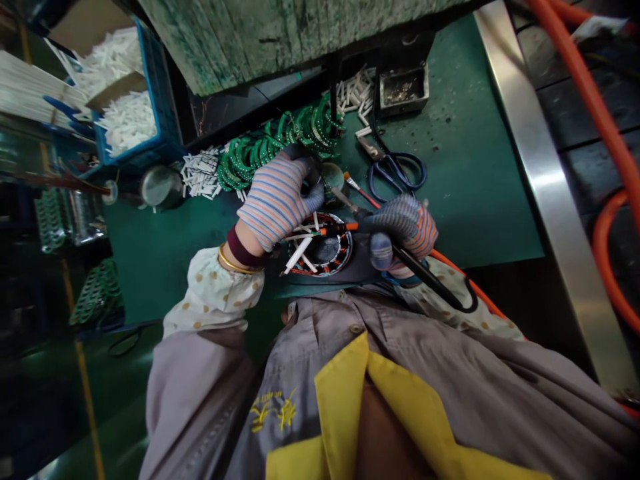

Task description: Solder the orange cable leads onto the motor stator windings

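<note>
Over a green bench (480, 167), your right hand (404, 225) is gripping a black-handled soldering iron (425, 272); your left hand (283, 193) is half-curling beside a wire-wound ring (345, 253), hold unclear.

Person's left hand (280, 198) gloved, back facing up, fingers bent forward, bare wrist skin (231, 255) partly showing. Right hand (403, 228) gloved, fingers curled in a grip. Sleeved forearms, left (213, 292) and right (485, 325), angle inward.

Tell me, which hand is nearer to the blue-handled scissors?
The right hand. It is just below the blue-handled scissors in the picture; the left hand is farther away, off to their left.
</note>
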Demonstrator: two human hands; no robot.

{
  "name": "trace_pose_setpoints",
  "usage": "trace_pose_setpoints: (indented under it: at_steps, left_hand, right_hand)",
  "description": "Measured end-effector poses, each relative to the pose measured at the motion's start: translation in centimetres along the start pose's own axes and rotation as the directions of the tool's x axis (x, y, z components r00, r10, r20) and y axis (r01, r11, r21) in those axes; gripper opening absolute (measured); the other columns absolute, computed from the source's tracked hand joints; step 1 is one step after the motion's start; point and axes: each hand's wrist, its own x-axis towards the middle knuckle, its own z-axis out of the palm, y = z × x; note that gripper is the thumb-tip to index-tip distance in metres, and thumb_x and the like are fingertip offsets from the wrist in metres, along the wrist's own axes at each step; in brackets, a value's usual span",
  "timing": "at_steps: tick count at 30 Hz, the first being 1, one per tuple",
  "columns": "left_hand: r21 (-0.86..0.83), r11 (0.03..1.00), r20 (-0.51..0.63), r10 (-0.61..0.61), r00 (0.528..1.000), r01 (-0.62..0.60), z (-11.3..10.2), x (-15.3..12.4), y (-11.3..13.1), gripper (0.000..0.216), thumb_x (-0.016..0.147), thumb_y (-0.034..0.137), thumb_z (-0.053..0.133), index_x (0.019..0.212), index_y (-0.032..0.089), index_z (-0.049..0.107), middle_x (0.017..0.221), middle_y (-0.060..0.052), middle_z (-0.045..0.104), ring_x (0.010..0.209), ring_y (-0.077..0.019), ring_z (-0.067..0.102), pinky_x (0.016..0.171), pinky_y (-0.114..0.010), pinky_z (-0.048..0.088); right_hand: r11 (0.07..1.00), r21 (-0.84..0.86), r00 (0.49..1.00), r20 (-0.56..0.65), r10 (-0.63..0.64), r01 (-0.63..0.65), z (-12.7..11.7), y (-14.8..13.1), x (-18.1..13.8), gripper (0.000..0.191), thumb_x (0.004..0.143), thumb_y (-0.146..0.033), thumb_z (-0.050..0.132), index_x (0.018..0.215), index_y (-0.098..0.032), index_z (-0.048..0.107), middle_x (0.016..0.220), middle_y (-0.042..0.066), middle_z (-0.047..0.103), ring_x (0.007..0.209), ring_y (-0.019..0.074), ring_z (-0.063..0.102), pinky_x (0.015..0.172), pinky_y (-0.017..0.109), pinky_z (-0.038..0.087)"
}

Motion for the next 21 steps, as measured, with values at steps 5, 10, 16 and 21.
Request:
trace_pose_setpoints:
  at_steps: [5,10,16,21]
  left_hand:
    - [0.175,0.981,0.070,-0.100,0.993,0.087,-0.7,-0.3,1.9,0.016,0.111,0.029,0.082,0.125,0.022,0.082,0.139,-0.019,0.083,0.127,-0.0425,0.082,0.115,-0.056,0.067]
    - [0.161,0.985,0.025,-0.059,0.998,0.054,-0.4,-0.5,1.2,0.016,0.108,0.030,0.084,0.121,0.021,0.081,0.131,-0.016,0.082,0.121,-0.0404,0.082,0.112,-0.051,0.066]
    - [0.183,0.982,-0.018,0.039,0.999,-0.035,-0.5,-0.4,-0.1,0.015,0.106,0.034,0.083,0.117,0.024,0.085,0.116,-0.014,0.084,0.109,-0.0391,0.082,0.100,-0.051,0.069]
    - [0.270,0.961,0.043,0.049,0.998,-0.059,-1.2,-0.2,0.4,0.020,0.109,0.031,0.082,0.124,0.019,0.089,0.119,-0.017,0.086,0.109,-0.0411,0.084,0.098,-0.055,0.071]
  right_hand:
    - [0.991,0.062,0.973,-0.202,-0.107,0.122,0.9,-0.6,1.2,0.036,0.121,-0.046,0.056,0.109,-0.030,0.085,0.080,0.004,0.067,0.080,0.0252,0.063,0.076,0.043,0.048]
    - [0.980,0.088,0.949,-0.280,-0.148,0.179,1.0,-1.2,2.6,0.029,0.122,-0.039,0.057,0.105,-0.028,0.078,0.081,0.000,0.069,0.075,0.0212,0.060,0.072,0.041,0.043]
    - [0.985,0.090,0.969,-0.212,-0.123,0.145,0.1,-1.6,2.7,0.030,0.125,-0.037,0.057,0.108,-0.028,0.081,0.082,0.001,0.071,0.078,0.0226,0.063,0.074,0.042,0.044]
    - [0.983,0.102,0.967,-0.220,-0.127,0.153,0.1,-1.7,2.9,0.025,0.123,-0.034,0.060,0.108,-0.028,0.080,0.083,0.000,0.073,0.079,0.0234,0.062,0.074,0.042,0.043]
